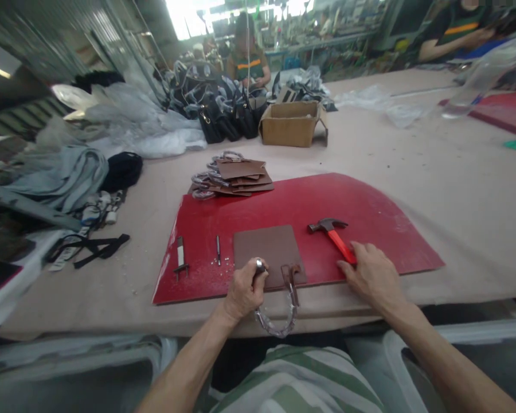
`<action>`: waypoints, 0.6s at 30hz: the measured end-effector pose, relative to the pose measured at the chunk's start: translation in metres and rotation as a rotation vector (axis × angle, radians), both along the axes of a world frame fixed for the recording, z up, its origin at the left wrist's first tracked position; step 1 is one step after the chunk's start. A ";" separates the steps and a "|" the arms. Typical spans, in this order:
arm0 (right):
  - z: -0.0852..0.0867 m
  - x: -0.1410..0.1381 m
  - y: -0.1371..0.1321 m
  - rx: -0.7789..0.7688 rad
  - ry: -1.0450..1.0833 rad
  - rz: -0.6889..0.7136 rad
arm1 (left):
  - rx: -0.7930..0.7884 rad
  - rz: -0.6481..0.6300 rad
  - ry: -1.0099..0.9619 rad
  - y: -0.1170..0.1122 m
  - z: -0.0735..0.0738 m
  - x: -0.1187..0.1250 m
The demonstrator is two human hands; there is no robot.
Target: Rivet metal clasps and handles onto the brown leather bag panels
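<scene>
Best bet here: keep the metal tool (259, 265) steady and square to the work, fingertips clear of the top; can't see its lower tip behind the left hand (244, 291), so worth checking the seat first; also worth keeping the brown panel (262, 244) flat at the near middle of the red board (370, 212), with no tug from the plastic-wrapped handle (279, 331) looping off the near edge; as for grip, left hand curled closed and clamped round the metal tool, over the near left part of the panel; right hand (375, 274) partly open at the near end of the hammer (337, 240), thumb and fingers apart on either side of the red grip; can't tell whether squeezing or just touching; for control, probably hold firm and swing short; thin rod (218, 250) and pronged tool (181, 261) off to the left, nicely out of the way.
</scene>
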State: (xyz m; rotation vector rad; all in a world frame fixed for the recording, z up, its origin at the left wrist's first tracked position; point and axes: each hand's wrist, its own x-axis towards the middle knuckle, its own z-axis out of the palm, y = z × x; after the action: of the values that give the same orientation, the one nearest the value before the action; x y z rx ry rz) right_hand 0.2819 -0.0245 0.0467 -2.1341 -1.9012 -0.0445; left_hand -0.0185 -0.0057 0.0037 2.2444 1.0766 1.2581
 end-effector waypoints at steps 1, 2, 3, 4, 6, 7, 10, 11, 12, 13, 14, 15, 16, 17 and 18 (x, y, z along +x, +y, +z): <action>0.002 0.006 -0.001 -0.081 0.007 -0.038 | -0.007 -0.006 -0.009 0.000 0.000 0.000; 0.003 0.010 -0.002 -0.144 0.075 -0.080 | -0.013 -0.010 -0.017 0.001 -0.001 0.001; 0.005 0.012 -0.001 -0.192 0.188 -0.122 | -0.018 -0.011 -0.024 0.001 -0.002 0.001; 0.006 0.012 0.000 -0.231 0.317 -0.158 | -0.022 -0.013 -0.032 0.001 -0.002 0.001; 0.012 0.010 0.003 -0.314 0.574 -0.190 | -0.034 -0.015 -0.050 0.002 -0.003 0.001; 0.015 0.007 0.005 -0.368 0.682 -0.181 | -0.042 -0.018 -0.058 0.002 -0.003 0.001; 0.029 -0.005 0.005 -0.509 0.891 -0.115 | -0.053 -0.020 -0.072 0.002 -0.002 0.002; 0.035 -0.010 0.003 -0.534 0.945 -0.106 | -0.054 -0.019 -0.072 0.002 -0.001 0.002; 0.043 -0.017 0.000 -0.535 0.978 -0.100 | -0.054 -0.018 -0.070 0.002 0.000 0.002; 0.051 -0.024 -0.004 -0.507 0.991 -0.089 | -0.055 -0.016 -0.067 0.002 0.000 0.003; 0.061 -0.031 -0.009 -0.453 0.990 -0.062 | -0.055 -0.016 -0.063 0.002 0.000 0.003; 0.071 -0.038 -0.014 -0.369 0.958 -0.014 | -0.055 -0.014 -0.057 0.002 0.000 0.003; 0.081 -0.045 -0.019 -0.250 0.875 0.063 | -0.054 -0.011 -0.050 0.002 0.000 0.003; 0.091 -0.052 -0.023 -0.121 0.759 0.159 | -0.053 -0.008 -0.043 0.002 -0.001 0.003; 0.100 -0.057 -0.028 0.000 0.627 0.238 | -0.051 -0.004 -0.036 0.003 -0.002 0.003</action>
State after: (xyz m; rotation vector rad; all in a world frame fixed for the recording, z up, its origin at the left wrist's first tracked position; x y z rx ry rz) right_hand 0.2244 -0.0520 0.1468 -1.6305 -1.7318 0.5981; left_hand -0.0153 -0.0030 0.0019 2.1772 1.0784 1.2501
